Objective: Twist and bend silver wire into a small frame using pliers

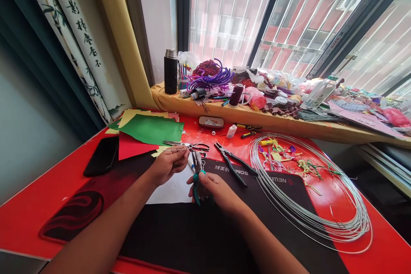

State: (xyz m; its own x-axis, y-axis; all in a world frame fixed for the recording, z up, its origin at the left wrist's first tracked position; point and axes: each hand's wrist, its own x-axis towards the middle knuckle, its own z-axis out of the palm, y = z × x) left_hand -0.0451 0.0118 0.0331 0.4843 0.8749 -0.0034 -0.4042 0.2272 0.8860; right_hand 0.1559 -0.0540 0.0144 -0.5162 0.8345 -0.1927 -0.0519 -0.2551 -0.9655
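Observation:
Between the pinched fingers of my left hand [171,163] is a short piece of thin silvery wire [195,145], its end pointing up and to the right. My right hand [213,188] is wrapped round the teal handles of a pair of pliers [197,163], jaws upward, close to the wire; I cannot tell whether the jaws touch it. Under both hands lies a white sheet of paper [170,190] on a dark desk mat [180,231]. Just behind my left hand are scissors [201,147] with black handles, partly hidden.
At right lies a large coil of silvery wire [359,218] round colourful scraps [282,156]. Larger pliers [233,165] lie right of my hands. Coloured paper [150,128] and a black phone [102,156] are at left. A small white bottle [231,131] stands behind, before a cluttered window ledge [180,102].

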